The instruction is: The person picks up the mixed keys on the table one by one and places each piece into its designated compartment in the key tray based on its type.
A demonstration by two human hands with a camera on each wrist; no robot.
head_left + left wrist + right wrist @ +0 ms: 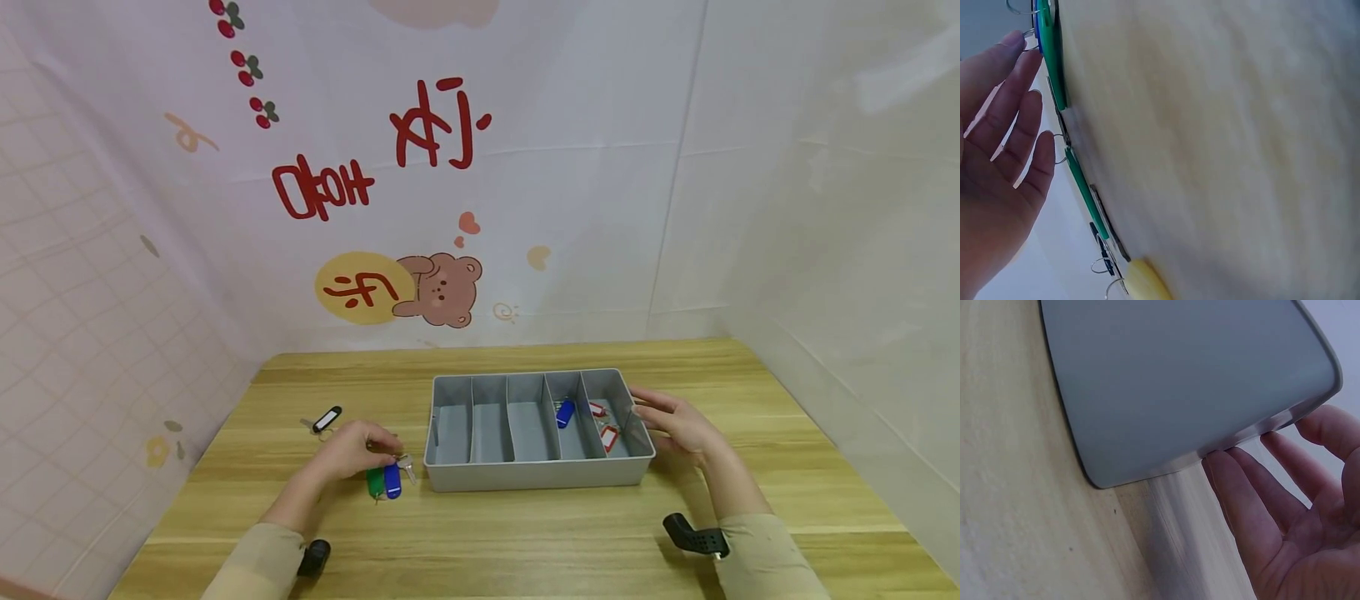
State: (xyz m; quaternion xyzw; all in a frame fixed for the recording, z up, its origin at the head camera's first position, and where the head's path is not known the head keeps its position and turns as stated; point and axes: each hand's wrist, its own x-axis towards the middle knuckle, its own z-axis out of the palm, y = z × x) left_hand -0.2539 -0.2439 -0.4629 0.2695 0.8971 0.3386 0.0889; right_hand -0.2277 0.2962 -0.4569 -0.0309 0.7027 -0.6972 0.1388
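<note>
My left hand is left of a grey divided box, its thumb and forefinger pinching the metal ring of a blue key tag. A silver key hangs beside that tag. Close by lies a green key tag. The left wrist view shows another green key tag under the little finger, with a yellow key tag beyond it. At the box's right end, my right hand touches the outer wall with extended fingers; the right wrist view shows them along the grey wall.
One blue key tag lies in the box's fourth compartment from the left. Red key tags are in the rightmost one. Behind my left hand, a black key tag rests on the wooden table. A printed white curtain stands behind the table.
</note>
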